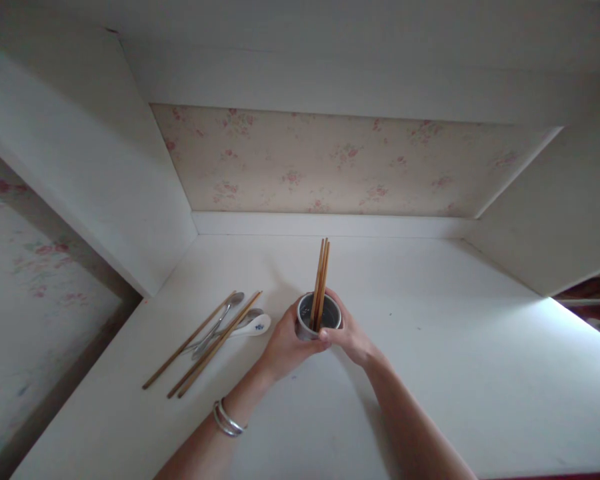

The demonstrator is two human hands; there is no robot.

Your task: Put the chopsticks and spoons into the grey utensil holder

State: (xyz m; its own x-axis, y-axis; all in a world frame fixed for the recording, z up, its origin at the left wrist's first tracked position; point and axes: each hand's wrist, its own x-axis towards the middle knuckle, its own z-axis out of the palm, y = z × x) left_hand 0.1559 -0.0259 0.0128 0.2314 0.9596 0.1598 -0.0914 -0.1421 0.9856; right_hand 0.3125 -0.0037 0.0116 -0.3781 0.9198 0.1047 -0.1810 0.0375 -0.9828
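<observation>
Head view: saw white tabletop (430, 360) broadest. Noted left hand (287, 345) and right hand (353, 338) part-closed, curved around opposite sides of metal cup (333, 317), out near mid-table; couldn't tell whether resting or raised. Inside, found chopsticks (325, 277) standing, slightly tilted, well above rim. Left of cup, logged loose chopsticks (221, 345), then metal spoons (237, 299) and white spoon (261, 325). Judged tipping or spilling possible from slackened grip or too steep a tilt.
</observation>
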